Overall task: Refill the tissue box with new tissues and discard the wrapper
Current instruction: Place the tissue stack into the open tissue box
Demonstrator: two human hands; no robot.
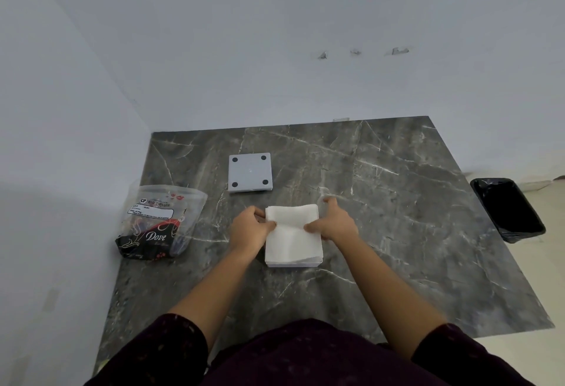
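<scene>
Your left hand (248, 229) and right hand (331, 222) are both gripping the white tissue stack (292, 234) from either side on the bench (397, 217), the empty wrapper (156, 223) lying well to the left.

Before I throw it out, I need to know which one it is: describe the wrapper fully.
The wrapper is a crumpled plastic bag, clear on top, black and red below with "Dove" printed in white. It has a white label, looks empty and open, and stands slumped at the table's left edge by the wall. Neither hand touches it.
</scene>
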